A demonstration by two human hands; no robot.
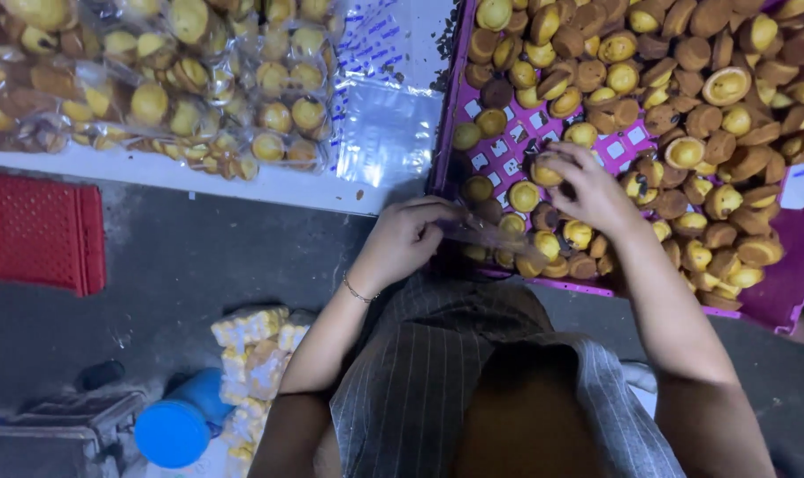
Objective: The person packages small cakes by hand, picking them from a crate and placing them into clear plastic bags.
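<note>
The purple tray (455,106) on the desk (287,188) is holding heaped small cakes, the right hand (588,190) is closing on 1 cake (546,170) while the left hand (406,239) is pinching a clear bag (495,234), which risks slipping and spilling.

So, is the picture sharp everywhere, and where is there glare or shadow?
Head view: the small round yellow-brown cakes in the purple plastic tray look sharp; the right hand is slightly blurred; glare shines on the clear plastic bags of cakes; the dark grey floor lies in shadow.
</note>
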